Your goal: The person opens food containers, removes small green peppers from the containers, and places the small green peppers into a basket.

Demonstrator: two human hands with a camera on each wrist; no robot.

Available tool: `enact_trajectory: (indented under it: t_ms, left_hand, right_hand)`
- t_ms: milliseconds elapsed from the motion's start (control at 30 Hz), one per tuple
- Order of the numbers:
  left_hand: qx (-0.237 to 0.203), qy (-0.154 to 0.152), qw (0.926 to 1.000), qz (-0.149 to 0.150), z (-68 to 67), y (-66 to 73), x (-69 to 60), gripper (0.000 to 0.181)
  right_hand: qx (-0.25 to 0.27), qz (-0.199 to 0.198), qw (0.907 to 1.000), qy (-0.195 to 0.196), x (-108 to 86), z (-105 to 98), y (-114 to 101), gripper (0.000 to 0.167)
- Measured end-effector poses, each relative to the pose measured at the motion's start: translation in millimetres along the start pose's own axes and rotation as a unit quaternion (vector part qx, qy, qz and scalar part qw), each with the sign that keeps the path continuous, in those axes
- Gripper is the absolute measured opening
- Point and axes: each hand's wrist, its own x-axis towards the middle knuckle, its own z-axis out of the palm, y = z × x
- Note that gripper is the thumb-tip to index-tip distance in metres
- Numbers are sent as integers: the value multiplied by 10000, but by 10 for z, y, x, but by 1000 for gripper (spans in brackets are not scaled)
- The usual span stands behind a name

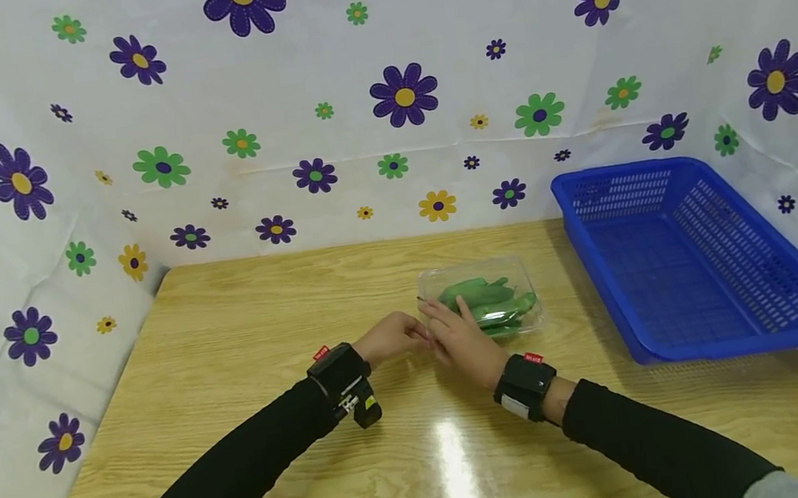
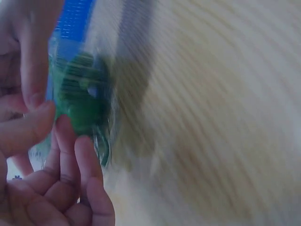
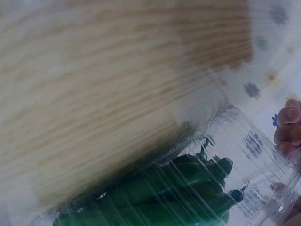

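Note:
A clear plastic container (image 1: 519,271) of long green vegetables, which look like peppers (image 3: 188,197), lies on the wooden table. At its near-left corner, my left hand (image 1: 393,337) has its fingers bent, thumb and fingertips pinching at the edge. My right hand (image 1: 468,345) lies over the container's left end, its fingers stretched across the lid. The thumb of the left hand (image 2: 42,174) meets a finger of the right hand (image 2: 30,52) in the left wrist view. Exactly what lies between those fingertips is hidden.
A blue plastic basket (image 1: 744,342) with slotted sides stands to the right on the table (image 1: 262,301). Behind and along both sides hangs a white cloth (image 1: 313,58) printed with flowers.

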Motion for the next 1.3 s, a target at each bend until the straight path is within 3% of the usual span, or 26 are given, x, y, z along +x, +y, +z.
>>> enact_trajectory:
  t_ms: [133, 233, 267, 333, 433, 467, 500, 633, 667, 700, 733, 867, 967, 1033, 1100, 1167, 1200, 1300]
  left_hand:
    - [-226, -103, 9997, -47, 6, 80, -36, 15]
    - [-249, -152, 9995, 144, 18, 80, -46, 12]
    - [-290, -219, 9988, 339, 28, -40, 39, 13]
    - [-306, -216, 9988, 327, 60, -177, 147, 13]
    - [-174, -157, 9990, 376, 98, -238, 182, 11]
    - [-274, -198, 9982, 486, 111, -344, 279, 12]
    - [-234, -127, 9992, 308, 123, -302, 268, 10]
    - [-255, -101, 9988, 405, 156, -563, 501, 9]
    - [-305, -138, 9984, 453, 165, -697, 613, 9]
    - [-293, -130, 9991, 285, 158, -665, 595, 8]
    - [-319, -162, 9982, 473, 160, -712, 623, 9]
    - [-282, -125, 9989, 363, 153, -432, 412, 11]
    - [-179, -15, 9998, 62, 152, -81, 144, 13]
    - [-242, -48, 9997, 45, 145, 16, 44, 14]
    - [-354, -155, 9992, -41, 137, 48, -14, 16]
    - [-558, -309, 9979, -54, 116, 32, -33, 15]
    - [-645, -348, 9973, -67, 110, 22, -39, 15]
    - [-778, -359, 9963, -39, 96, 18, -45, 20]
  right_hand:
    - [86, 96, 9999, -96, 11, -2, -7, 11]
    - [171, 174, 9996, -107, 14, -2, -14, 13]
    - [197, 201, 9996, -103, 14, -1, -15, 14]
    - [273, 270, 9992, -86, 15, 6, -10, 17]
    - [376, 368, 9986, -64, 17, 9, 0, 20]
    - [403, 393, 9984, -50, 20, 9, 4, 21]
    - [436, 410, 9982, -36, 23, 8, 8, 21]
    - [530, 456, 9976, 2, 30, -1, 21, 23]
    - [546, 463, 9974, 2, 29, -1, 25, 23]
    - [571, 475, 9972, -5, 26, -2, 28, 23]
    - [594, 485, 9971, -12, 23, -2, 31, 23]
    - [713, 507, 9962, -28, 3, -4, 42, 22]
    - [718, 482, 9962, -27, -7, -11, 47, 22]
    - [393, 343, 9986, -52, -6, -19, 43, 21]
    - [-255, 53, 9996, -107, 2, -40, 21, 17]
    - [-1341, -360, 9901, -198, 16, -74, -15, 13]
    - [-1977, -586, 9782, -240, 30, -92, -34, 16]
    - [-3542, -1148, 9271, -441, 90, -149, -89, 29]
